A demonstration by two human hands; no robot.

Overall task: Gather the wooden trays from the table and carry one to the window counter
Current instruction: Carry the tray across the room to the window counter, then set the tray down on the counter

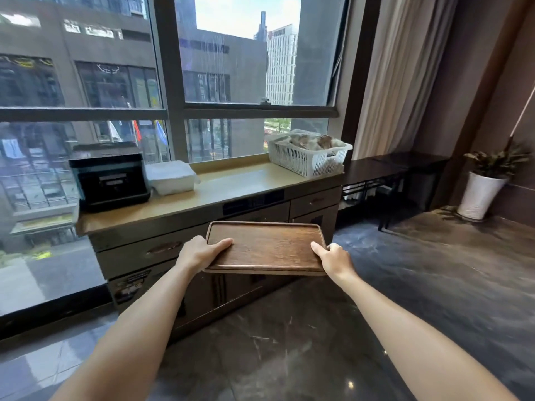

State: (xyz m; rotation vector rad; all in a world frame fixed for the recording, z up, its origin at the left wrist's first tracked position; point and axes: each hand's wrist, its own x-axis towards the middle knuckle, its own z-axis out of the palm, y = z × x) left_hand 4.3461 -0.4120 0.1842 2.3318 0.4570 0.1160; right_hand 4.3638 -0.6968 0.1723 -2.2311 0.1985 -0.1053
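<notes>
Head view: a wooden tray [265,246] is held level in the air, short of the window counter [231,183] and lower than its top. The left hand [199,252] and right hand [333,258] clasp its side edges, thumbs on top. Step judged: the carry, near its end. Next: raise and set it on the bare stretch between the white container [171,177] and the basket [308,156].
</notes>
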